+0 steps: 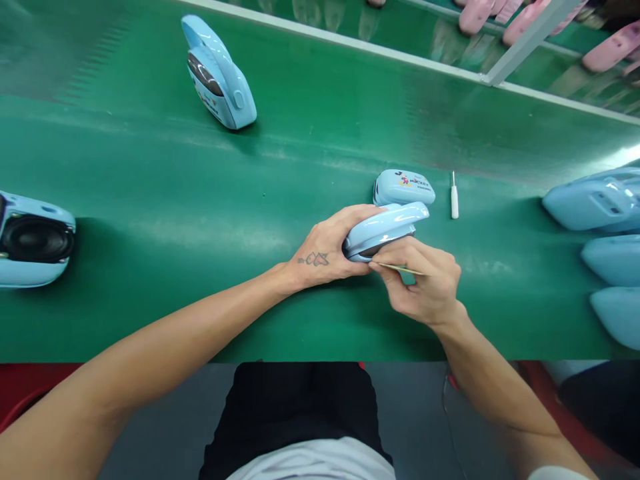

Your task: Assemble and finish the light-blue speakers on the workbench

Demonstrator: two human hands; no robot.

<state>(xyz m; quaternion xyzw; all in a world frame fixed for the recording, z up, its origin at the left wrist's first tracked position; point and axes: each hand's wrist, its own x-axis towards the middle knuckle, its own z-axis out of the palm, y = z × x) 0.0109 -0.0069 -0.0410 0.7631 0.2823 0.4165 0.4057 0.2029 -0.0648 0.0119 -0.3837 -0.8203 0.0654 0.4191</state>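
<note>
My left hand (333, 248) is wrapped round a light blue plastic device (385, 225) with a raised handle-like top and a dark panel on its near side. In my right hand (423, 277), the fingers pinch a thin, pale, wooden-looking stick (406, 269). Its tip meets the lower edge of the device beside the dark panel; the exact contact is hidden by fingers. Just behind the device lies a light blue case part (404, 187) with a cartoon print. A small white-handled screwdriver (455, 201) rests to the right of that part.
A similar blue device (220, 73) stands at the back left of the green table (165, 180). An opened blue housing with a black speaker (37, 238) sits at the left edge. Several blue housings (613, 260) line the right side. Pink parts (613, 47) stand on the shelf behind.
</note>
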